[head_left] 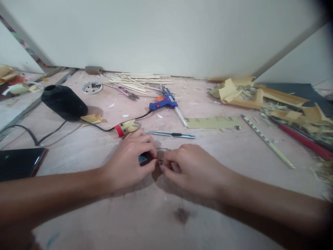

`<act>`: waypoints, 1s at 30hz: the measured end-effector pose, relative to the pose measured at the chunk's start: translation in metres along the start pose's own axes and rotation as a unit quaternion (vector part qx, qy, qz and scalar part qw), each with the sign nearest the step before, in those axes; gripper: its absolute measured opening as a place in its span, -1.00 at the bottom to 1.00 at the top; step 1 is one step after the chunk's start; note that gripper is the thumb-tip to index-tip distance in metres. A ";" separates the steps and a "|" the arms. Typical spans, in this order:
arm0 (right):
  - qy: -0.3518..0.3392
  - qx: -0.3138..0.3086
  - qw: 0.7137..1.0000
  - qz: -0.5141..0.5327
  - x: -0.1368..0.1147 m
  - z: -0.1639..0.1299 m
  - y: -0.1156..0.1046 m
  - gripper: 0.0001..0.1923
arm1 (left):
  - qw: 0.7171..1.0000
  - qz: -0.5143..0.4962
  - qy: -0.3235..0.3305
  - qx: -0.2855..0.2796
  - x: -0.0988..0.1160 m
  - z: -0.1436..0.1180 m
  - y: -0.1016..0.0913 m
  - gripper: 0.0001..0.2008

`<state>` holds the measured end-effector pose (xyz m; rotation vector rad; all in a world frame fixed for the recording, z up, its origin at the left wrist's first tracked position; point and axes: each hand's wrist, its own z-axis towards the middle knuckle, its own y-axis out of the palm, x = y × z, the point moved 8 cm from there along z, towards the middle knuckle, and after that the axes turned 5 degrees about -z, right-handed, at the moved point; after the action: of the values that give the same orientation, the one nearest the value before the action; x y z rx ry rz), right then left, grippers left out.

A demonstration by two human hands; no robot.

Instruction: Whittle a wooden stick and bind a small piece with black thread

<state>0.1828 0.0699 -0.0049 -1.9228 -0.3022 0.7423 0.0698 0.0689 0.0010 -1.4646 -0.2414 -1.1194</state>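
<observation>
Close together near the middle of the table, my left hand point(131, 163) and my right hand point(195, 168) meet fingertip to fingertip. Both are closed in a pinch on a thin black thread point(163, 149), part of which loops out behind the fingers. Something small and dark sits between the fingertips, too hidden to name. Just beyond my left hand lies a paper cut-out point(126, 128) with a red band and dark dots. A slim craft knife point(171, 134) rests flat behind both hands, touching neither.
Farther back are a blue glue gun point(165, 102), pink snips point(127, 93), thin wooden sticks point(135, 82) and a round lid point(92, 88) with dark bits. A black thread cone point(65, 103) and a phone point(20, 164) lie left; a pencil point(267, 141) and paper scraps point(231, 91) right.
</observation>
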 end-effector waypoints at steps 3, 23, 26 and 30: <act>-0.009 0.014 1.000 0.004 0.001 0.000 -0.003 -0.74 | 1.000 0.000 0.007 0.004 0.000 0.000 0.000 -0.84; -0.089 0.014 0.994 -0.062 0.001 0.004 -0.021 -0.86 | 0.996 0.055 0.066 -0.018 0.012 -0.008 0.006 -0.90; -0.090 0.017 0.993 -0.070 0.003 0.003 -0.024 -0.87 | 0.996 0.050 0.065 -0.016 0.012 -0.008 0.005 -0.90; -0.091 0.019 0.993 -0.073 0.005 0.002 -0.027 -0.87 | 0.997 0.044 0.063 -0.019 0.011 -0.008 0.005 -0.90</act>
<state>0.1885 0.0867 0.0162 -1.7789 -0.5313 0.8202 0.0751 0.0553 0.0043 -1.4180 -0.0663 -1.1453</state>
